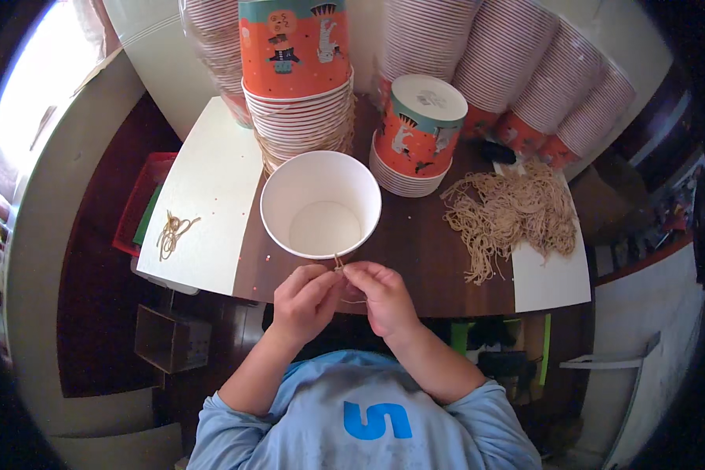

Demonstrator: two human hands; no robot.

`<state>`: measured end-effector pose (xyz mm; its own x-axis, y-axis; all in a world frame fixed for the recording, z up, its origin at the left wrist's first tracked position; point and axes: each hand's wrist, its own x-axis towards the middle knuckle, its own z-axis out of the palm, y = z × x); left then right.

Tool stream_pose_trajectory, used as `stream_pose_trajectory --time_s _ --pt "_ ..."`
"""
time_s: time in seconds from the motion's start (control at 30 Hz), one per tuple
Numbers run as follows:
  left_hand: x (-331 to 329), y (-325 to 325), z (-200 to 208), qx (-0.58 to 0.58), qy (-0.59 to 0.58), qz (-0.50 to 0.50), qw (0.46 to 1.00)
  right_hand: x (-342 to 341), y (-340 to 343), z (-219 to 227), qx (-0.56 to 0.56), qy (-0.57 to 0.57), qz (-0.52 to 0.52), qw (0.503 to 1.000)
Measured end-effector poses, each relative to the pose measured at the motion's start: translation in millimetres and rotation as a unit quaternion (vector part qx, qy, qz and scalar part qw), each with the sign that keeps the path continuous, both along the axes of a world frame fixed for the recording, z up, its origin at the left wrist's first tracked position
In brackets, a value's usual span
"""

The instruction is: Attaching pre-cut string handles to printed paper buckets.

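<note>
A white-lined paper bucket (pixel 321 205) stands on the brown table in front of me, its mouth tipped toward me. At its near rim a thin tan cord (pixel 338 262) runs down to my fingertips. My left hand (pixel 305 302) pinches the cord with thumb and forefinger. My right hand (pixel 382 298), close beside it, also pinches the cord, and a loose strand hangs between the two hands. The knuckles hide where exactly the cord meets the bucket.
Behind stands a tall stack of orange buckets (pixel 298 63) with cords around it. An upside-down bucket stack (pixel 419 137) is to its right. A tan cord heap (pixel 517 215) lies right, a small cord bundle (pixel 174 233) left. Bagged bucket stacks (pixel 503 59) line the back.
</note>
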<state>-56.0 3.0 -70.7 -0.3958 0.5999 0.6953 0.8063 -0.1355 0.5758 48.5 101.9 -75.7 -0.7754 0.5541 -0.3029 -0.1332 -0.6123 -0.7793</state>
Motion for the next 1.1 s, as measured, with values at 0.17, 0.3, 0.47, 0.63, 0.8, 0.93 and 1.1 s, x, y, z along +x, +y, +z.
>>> stream_pose_trajectory --time_s 0.17,0.3,0.47,0.63,0.8,0.93,1.1 --pt "3 -6 -12 -0.001 -0.299 -0.037 0.954 -3 2 3 0.007 -0.007 -0.020 1.000" --pt "4 -6 -9 0.003 -0.395 -0.057 0.917 -3 4 5 0.008 -0.010 -0.023 1.000" --pt "3 -4 -9 0.010 -0.426 -0.073 0.902 -7 4 2 -0.014 0.010 0.017 1.000" --pt "1 -6 -10 0.022 -0.435 -0.074 0.897 -5 11 4 0.108 -0.021 -0.006 0.994" --pt "10 -3 -4 0.050 -0.471 -0.089 0.876 -3 14 7 0.160 -0.046 0.039 0.985" --pt "7 -1 4 -0.077 -0.427 -0.052 0.900 -2 13 4 0.268 -0.048 0.044 0.961" --pt "0 0 1 -0.079 -0.465 -0.049 0.880 1 17 12 0.378 -0.102 0.032 0.919"
